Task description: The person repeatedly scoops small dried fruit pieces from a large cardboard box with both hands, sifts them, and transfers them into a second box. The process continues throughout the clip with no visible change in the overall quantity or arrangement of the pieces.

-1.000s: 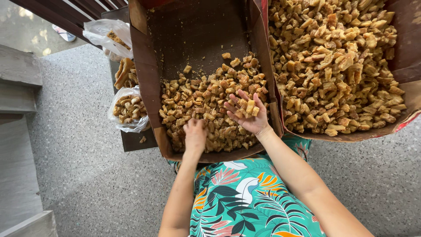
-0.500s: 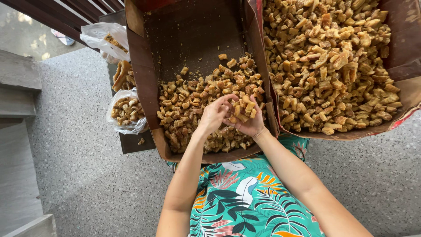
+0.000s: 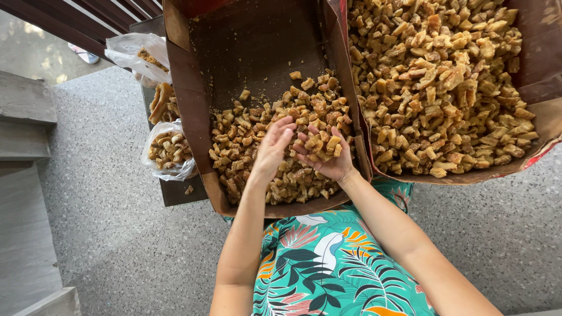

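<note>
- Since the right hand (image 3: 328,158) is cupped palm-up with a small heap of golden fried pieces (image 3: 321,146) resting in it, we read that heap as the thing in hand; it sits just above the pile in the left cardboard box (image 3: 193,117), at the pile's right side.
- Change from a second ago: the left hand (image 3: 272,149) was flat on the pile near the box's front edge; it has lifted and now stands on edge against the right palm, fingers (image 3: 285,126) straight and close together, touching the heap.
- Right fingers are curled loosely round the pieces, holding them; we judge this as sorting or picking through a handful, not scooping anew.
- The left box is only part full: pieces are banked at the near end, the far floor bare and brown.
- The right cardboard box (image 3: 544,123), touching the first along a shared wall, is heaped full of similar chunks.
- Left of the boxes are two clear plastic bags, a nearer bag (image 3: 167,153) holding pieces and a farther bag (image 3: 136,51).
- Below is a speckled grey floor (image 3: 111,234), and the person's floral teal garment (image 3: 328,263).
</note>
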